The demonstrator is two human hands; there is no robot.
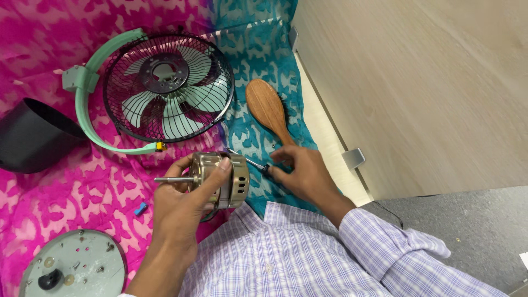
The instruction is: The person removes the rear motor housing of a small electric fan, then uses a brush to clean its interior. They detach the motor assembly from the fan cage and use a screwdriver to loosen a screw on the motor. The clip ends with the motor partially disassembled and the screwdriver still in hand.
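Brass-coloured fan motor [220, 180] gripped in the left hand [181, 206] — right hand [302, 173] pinching a screwdriver [254, 163].

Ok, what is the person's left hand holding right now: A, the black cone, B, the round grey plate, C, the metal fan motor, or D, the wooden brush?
C: the left hand is wrapped around the metal fan motor, its shaft pointing left, while the wooden brush, black cone and round grey plate lie untouched on the cloth.
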